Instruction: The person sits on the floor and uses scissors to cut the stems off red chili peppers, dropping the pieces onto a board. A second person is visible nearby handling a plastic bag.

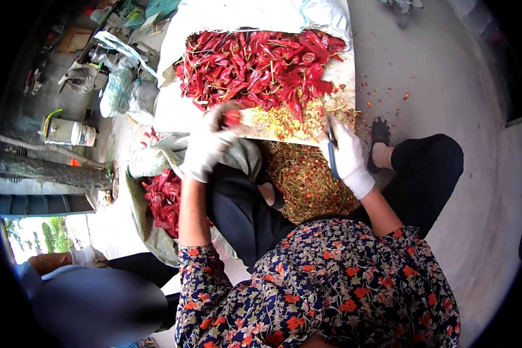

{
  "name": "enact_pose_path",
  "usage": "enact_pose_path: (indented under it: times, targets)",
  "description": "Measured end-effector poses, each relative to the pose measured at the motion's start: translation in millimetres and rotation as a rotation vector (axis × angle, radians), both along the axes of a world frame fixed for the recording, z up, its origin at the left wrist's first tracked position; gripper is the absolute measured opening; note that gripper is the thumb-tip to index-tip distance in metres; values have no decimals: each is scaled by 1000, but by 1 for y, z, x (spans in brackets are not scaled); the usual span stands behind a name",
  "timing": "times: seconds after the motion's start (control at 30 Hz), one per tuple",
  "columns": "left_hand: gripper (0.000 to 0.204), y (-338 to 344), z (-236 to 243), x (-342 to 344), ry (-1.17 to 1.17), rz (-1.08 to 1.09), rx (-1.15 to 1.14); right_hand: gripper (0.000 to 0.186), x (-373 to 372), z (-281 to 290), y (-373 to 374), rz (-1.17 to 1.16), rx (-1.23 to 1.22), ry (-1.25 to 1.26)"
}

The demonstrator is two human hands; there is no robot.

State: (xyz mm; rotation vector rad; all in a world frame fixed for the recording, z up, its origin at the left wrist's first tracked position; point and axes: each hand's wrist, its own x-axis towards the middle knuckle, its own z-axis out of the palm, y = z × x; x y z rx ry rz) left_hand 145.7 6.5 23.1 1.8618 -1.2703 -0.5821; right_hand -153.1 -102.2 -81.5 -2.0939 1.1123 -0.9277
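Observation:
My left hand, in a white glove and smeared by motion, is closed on a red chili pepper at the near left edge of the board. My right hand, also gloved in white, grips a slim tool with a dark blue handle at the board's near right corner; its exact kind is unclear. Beyond both hands lies a heap of red chili peppers, several with stems. Yellowish stem bits and seeds cover the board in front of the heap.
Below the board, cut stems pile up between my legs. At left an open sack holds more red peppers. A white sack borders the heap. A co-worker's gloved hand shows at lower left; a bucket stands farther left.

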Motion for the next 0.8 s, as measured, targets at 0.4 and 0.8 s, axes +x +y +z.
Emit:
enact_pose_path:
  times: [0.4, 0.8]
  targets:
    - [45, -37, -47, -89, 465, -4, 83, 57, -22, 11, -8, 55, -203, 742]
    - [26, -33, -87, -92, 184, 47, 98, 54, -10, 26, 1, 209, -211, 631]
